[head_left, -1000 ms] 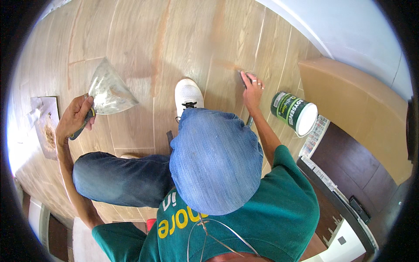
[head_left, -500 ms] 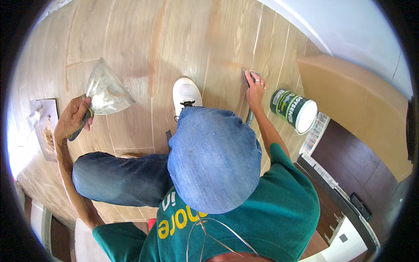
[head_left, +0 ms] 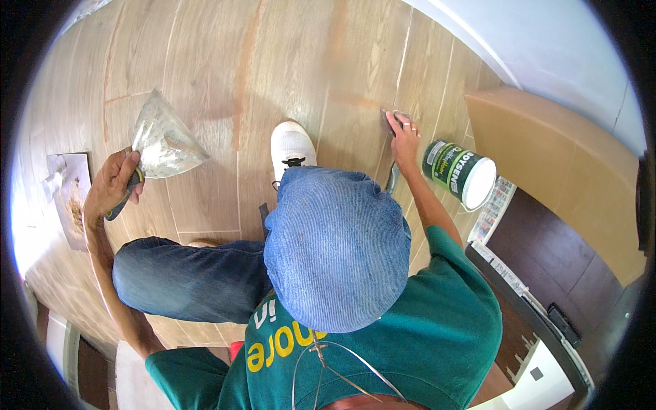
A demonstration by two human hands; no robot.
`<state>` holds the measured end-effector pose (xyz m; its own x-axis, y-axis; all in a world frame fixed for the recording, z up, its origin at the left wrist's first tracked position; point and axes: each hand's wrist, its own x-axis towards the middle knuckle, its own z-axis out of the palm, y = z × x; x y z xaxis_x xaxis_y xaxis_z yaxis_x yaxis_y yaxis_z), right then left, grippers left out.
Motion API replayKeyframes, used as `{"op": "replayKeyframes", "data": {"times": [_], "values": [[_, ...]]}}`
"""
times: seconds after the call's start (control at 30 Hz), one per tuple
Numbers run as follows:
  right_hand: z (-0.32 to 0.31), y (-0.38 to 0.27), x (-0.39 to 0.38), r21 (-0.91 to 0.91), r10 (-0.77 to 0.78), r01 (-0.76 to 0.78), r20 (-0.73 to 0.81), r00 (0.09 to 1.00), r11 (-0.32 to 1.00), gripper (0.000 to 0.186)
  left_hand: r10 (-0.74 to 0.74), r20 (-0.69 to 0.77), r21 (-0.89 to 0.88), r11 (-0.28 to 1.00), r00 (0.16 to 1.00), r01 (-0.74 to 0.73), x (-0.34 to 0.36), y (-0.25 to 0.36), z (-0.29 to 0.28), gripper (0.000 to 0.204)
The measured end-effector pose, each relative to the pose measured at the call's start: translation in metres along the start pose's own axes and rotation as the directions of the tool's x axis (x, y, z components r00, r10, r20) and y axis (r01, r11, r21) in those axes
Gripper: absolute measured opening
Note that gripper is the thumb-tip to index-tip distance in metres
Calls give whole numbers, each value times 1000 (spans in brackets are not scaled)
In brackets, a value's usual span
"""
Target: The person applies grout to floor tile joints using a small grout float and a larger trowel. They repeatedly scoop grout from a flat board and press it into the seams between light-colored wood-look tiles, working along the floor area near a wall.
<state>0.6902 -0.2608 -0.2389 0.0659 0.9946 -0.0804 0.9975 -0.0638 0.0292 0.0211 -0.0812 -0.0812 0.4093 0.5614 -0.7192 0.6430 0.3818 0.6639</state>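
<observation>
The scraper (head_left: 169,143) is showing a shiny metal blade (head_left: 160,126), its gloss breaking into dull smears, and its handle (head_left: 124,198) is looking like matt plastic. The floor (head_left: 205,198) is carrying wood grain with a soft sheen, chalky reddish streaks dulling it. The bucket (head_left: 447,167) is appearing as smooth plastic, its white end (head_left: 480,184) shining. The panel (head_left: 553,178) is looking matt and smooth, like cardboard. The jeans (head_left: 335,246) are showing ribbed denim, the shirt (head_left: 430,321) soft matt cloth. The board (head_left: 74,198) is bearing rough brown residue.
</observation>
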Motion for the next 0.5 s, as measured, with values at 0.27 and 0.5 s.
{"op": "replayKeyframes", "data": {"times": [0.27, 0.5], "values": [[-20, 6, 14, 99, 127, -134, 79, 989, 986, 57, 3, -7, -24, 1000, 1000, -3, -2, 3, 1, 47], [-11, -38, 32, 49, 175, -183, 126, 976, 982, 43, 1, -52, -28, 1000, 999, -2, -2, 13, 3, 48]]}}
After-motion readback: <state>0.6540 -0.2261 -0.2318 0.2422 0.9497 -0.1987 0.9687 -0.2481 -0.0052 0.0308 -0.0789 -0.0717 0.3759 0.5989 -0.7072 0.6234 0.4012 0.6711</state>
